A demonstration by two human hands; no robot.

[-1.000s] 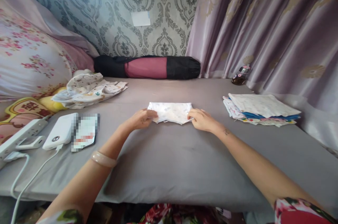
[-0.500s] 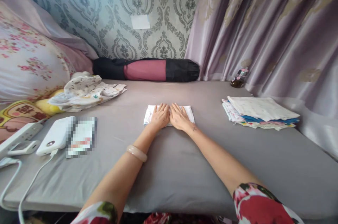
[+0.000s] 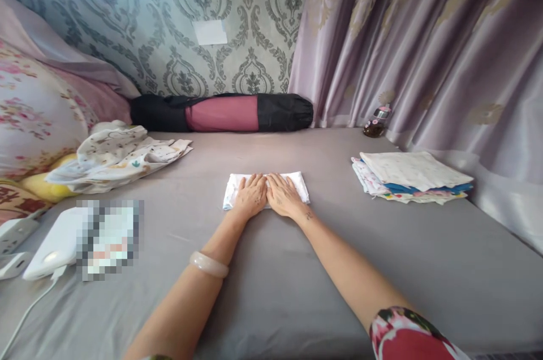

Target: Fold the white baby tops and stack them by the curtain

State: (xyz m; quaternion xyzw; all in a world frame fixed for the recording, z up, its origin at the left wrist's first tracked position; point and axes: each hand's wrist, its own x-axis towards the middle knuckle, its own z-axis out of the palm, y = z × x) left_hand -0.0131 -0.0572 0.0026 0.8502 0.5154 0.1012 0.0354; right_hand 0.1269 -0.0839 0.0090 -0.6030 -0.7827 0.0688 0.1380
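A small white folded cloth (image 3: 301,183) lies on the grey bed sheet (image 3: 271,281) in front of me. My left hand (image 3: 251,197) rests flat on the left half of it, fingers stretched out. Beside it, my right hand (image 3: 282,195) presses flat on the right half, its index side close against the left hand. Both palms cover the cloth's middle, so only its ends and back edge show. Neither hand grips anything.
A stack of folded cloths (image 3: 416,173) sits at the right. To the left are a crumpled printed cloth (image 3: 114,159), a white power bank (image 3: 59,244) with a cable, and a blurred-out item (image 3: 112,238). A black and maroon roll bag (image 3: 223,113) lies along the wall; a bottle (image 3: 376,122) stands by the curtain.
The view has turned slightly, shifting things at the left lower and further left. Both hands stay flat on the white cloth, with little movement over it.
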